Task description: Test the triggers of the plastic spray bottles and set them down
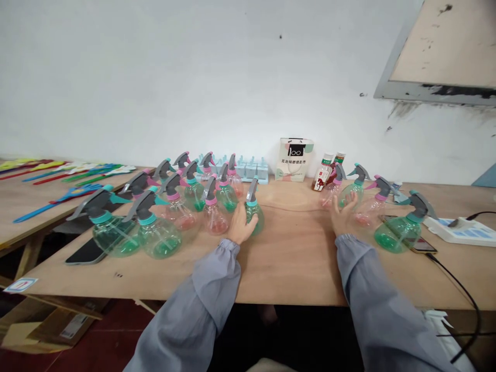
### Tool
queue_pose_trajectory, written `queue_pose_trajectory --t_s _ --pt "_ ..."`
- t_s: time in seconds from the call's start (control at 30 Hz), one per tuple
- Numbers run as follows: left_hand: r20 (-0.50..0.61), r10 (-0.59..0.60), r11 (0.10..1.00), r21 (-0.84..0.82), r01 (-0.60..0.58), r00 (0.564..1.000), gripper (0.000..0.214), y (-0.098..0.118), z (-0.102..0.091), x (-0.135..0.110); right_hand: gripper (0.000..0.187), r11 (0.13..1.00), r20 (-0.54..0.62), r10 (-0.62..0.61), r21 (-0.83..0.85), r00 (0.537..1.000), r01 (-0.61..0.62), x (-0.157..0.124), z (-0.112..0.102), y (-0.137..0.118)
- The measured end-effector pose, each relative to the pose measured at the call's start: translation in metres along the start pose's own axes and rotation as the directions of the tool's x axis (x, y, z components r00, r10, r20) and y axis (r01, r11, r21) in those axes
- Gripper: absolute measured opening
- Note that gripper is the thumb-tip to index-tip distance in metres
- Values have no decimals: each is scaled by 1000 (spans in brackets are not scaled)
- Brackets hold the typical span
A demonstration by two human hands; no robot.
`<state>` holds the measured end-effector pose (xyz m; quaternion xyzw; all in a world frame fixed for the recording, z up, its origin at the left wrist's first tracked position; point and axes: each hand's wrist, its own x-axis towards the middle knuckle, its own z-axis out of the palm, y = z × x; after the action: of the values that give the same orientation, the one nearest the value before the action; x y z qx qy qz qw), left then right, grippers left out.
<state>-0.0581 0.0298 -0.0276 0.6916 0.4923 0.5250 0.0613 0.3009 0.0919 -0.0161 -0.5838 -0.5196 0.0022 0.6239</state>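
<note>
My left hand (243, 225) is around the left side of a clear green spray bottle (258, 218) with a grey trigger head, its thumb across the front. The bottle stands upright on the wooden table (287, 258). My right hand (344, 213) is open with fingers apart, in front of another green spray bottle (354, 190) and beside a pink one (328, 195); whether it touches either I cannot tell. More spray bottles stand on the right, including a pink one (368, 211) and a green one (397, 235). Several pink and green bottles (159, 238) are grouped on the left.
Light-blue moulds (251, 171), a paper bag (296, 160) and drink bottles (322, 173) stand along the wall. Phones (86, 253) lie by the bottles on both sides. A power strip (461, 230) with a cable is at right. Colourful plastic hand-shaped items (73, 194) cover the left table.
</note>
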Motion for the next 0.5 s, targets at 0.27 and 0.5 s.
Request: queue_pose_trajectory --t_s 0.27,0.5 --pt "81 83 969 226 -100 993 60 38 24 -23 83 851 506 -372 521 778 68 -70 38 -105" --pt "144 269 913 276 -299 952 76 51 20 -29 54 799 500 -264 592 824 -103 -91 63 -151"
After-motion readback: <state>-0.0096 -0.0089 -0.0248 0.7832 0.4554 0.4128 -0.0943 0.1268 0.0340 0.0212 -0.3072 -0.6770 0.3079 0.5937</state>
